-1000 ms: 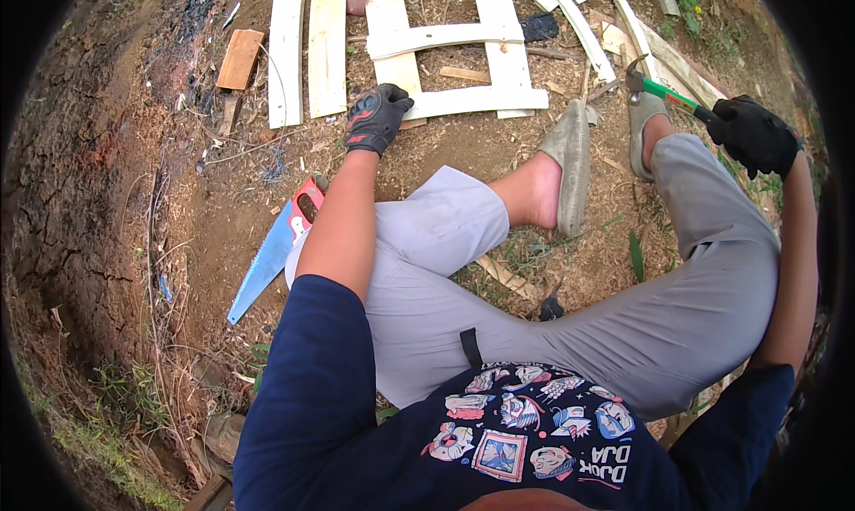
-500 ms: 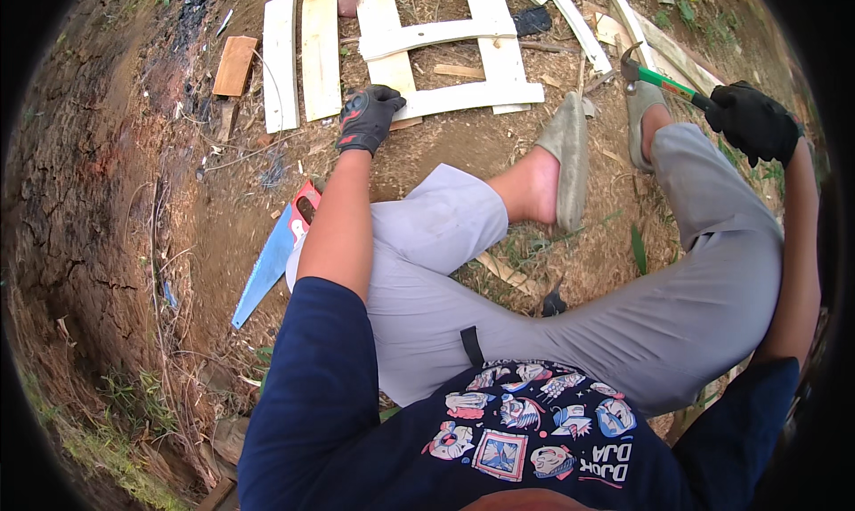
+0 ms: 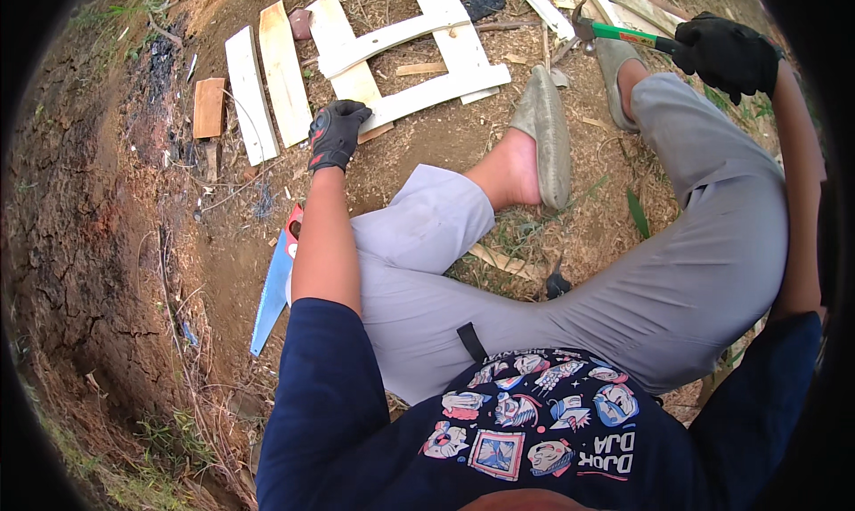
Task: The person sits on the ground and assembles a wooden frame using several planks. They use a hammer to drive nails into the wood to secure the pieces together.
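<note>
My right hand, in a black glove, is wrapped round the green handle of a claw hammer. The hammer is held above my right shoe, its metal head to the left. On the left, my gloved left hand is closed at the left end of a pale wooden slat. Whatever its fingertips pinch is hidden. That slat lies across the lower ends of two boards, a left board and a right board. Higher up, a second, curved slat crosses both boards.
Two loose pale boards, one left of the other, lie beside a brown wood block. A handsaw with a blue blade lies by my left forearm. Longer wood strips lie at the far right. Wood shavings cover the soil.
My view has turned slightly, so the boards sit lower and further left in it. My left hand stays at the slat's end, and the hammer remains raised in my right hand.
</note>
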A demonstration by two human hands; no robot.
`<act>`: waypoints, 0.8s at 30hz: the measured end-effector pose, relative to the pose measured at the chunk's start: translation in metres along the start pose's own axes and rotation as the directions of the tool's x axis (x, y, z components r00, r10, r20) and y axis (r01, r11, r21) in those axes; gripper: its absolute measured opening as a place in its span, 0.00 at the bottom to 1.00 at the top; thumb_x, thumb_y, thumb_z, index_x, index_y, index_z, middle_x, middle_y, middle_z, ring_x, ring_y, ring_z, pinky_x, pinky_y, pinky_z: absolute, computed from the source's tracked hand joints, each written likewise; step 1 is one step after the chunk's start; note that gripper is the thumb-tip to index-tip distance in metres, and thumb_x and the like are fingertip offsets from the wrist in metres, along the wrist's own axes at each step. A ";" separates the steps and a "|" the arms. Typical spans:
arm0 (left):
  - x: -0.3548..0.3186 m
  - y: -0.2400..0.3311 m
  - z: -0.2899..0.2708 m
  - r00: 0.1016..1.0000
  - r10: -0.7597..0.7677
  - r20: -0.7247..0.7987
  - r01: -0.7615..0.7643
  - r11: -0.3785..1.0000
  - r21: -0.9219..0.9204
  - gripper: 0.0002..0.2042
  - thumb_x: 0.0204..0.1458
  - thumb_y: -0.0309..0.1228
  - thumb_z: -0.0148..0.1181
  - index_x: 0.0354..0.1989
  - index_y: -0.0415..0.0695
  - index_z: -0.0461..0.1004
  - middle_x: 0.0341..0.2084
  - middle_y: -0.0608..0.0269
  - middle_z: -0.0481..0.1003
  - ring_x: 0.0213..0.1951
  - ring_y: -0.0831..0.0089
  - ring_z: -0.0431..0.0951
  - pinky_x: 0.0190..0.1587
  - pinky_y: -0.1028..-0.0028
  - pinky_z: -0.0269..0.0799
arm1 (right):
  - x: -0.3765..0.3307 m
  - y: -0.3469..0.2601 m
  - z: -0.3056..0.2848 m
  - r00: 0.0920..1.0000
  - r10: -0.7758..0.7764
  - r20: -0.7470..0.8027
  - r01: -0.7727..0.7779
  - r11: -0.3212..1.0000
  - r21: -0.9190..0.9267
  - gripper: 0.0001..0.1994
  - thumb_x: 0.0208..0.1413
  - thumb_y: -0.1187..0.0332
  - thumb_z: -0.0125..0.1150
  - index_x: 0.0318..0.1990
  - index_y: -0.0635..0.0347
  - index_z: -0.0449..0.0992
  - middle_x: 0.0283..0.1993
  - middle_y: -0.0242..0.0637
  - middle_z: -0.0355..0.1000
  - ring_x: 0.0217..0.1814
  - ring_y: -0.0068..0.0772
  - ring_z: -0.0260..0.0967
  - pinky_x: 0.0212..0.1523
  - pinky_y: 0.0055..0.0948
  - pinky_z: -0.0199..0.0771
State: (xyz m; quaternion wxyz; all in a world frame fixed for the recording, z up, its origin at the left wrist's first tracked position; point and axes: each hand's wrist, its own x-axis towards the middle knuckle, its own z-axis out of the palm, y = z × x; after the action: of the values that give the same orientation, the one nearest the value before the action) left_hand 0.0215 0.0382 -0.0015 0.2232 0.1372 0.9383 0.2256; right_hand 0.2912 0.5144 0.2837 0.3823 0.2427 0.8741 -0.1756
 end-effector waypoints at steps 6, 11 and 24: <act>0.007 -0.017 0.002 1.000 0.013 -0.020 -0.015 0.998 -0.060 0.14 0.53 0.40 0.75 0.42 0.46 0.89 0.39 0.60 0.88 0.42 0.68 0.86 0.51 0.68 0.78 | 0.006 -0.004 0.003 0.997 -0.044 0.067 0.036 0.992 0.117 0.20 0.69 0.51 0.57 0.39 0.62 0.80 0.27 0.41 0.75 0.25 0.37 0.74 0.32 0.42 0.78; 0.007 -0.016 0.004 0.999 0.038 -0.019 -0.039 0.997 -0.071 0.13 0.53 0.40 0.75 0.41 0.46 0.89 0.38 0.59 0.88 0.42 0.66 0.87 0.50 0.67 0.79 | 0.012 -0.021 0.012 0.999 -0.015 0.050 0.013 0.999 0.037 0.21 0.71 0.51 0.54 0.40 0.62 0.80 0.29 0.44 0.77 0.26 0.41 0.75 0.35 0.45 0.78; 0.006 -0.017 0.003 0.999 0.023 -0.043 -0.024 1.000 -0.013 0.13 0.52 0.42 0.75 0.41 0.47 0.90 0.39 0.60 0.88 0.42 0.66 0.87 0.50 0.67 0.79 | 0.001 -0.026 0.001 0.998 0.042 0.046 -0.037 0.993 -0.112 0.18 0.72 0.56 0.51 0.42 0.61 0.81 0.34 0.45 0.81 0.31 0.40 0.81 0.38 0.44 0.82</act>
State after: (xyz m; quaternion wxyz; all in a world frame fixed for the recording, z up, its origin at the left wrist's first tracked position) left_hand 0.0155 0.0266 -0.0141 0.2015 0.1417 0.9396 0.2376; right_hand 0.2759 0.4928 0.2855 0.4198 0.2340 0.8680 -0.1250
